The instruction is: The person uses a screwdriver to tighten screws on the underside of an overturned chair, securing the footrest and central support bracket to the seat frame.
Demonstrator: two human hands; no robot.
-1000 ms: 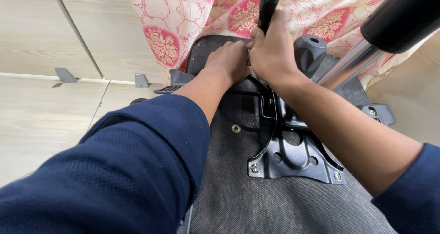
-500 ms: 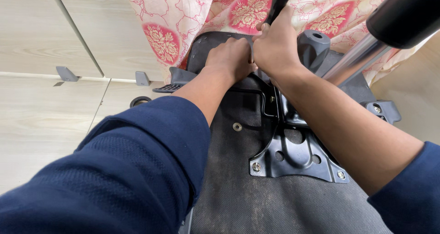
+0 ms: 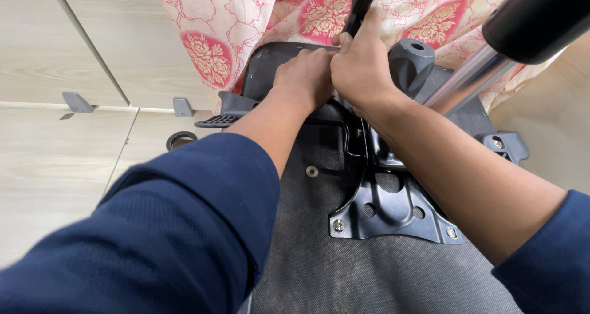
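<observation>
1. Pale wood-grain floor (image 3: 55,166) and cabinet fronts (image 3: 92,37) fill the left side; a cream cloth with pink flowers (image 3: 246,25) hangs behind the work; a small black ring (image 3: 180,140) lies on the floor, well apart from the hands.
2. An upturned chair seat (image 3: 381,277), its underside covered in dark fabric, lies under both arms; a black metal mounting plate (image 3: 393,209) sits on it, with screw heads showing at its near corners.
3. Left hand (image 3: 304,74) is clenched, knuckles up, pressing down at the far end of the plate; what it grips is hidden beneath it.
4. Right hand (image 3: 362,68) touches the left one and is wrapped around a black lever handle (image 3: 362,0) that rises out of the top of the view.
5. Likely risks: fingers sit tight among the plate's edges and bent rod, so a slip of the lever could pinch them; the chrome column (image 3: 467,80) leans just beside the right forearm and could be knocked.
6. The plate's far end lies directly under the hands; its near end is clear of them, toward the person.
</observation>
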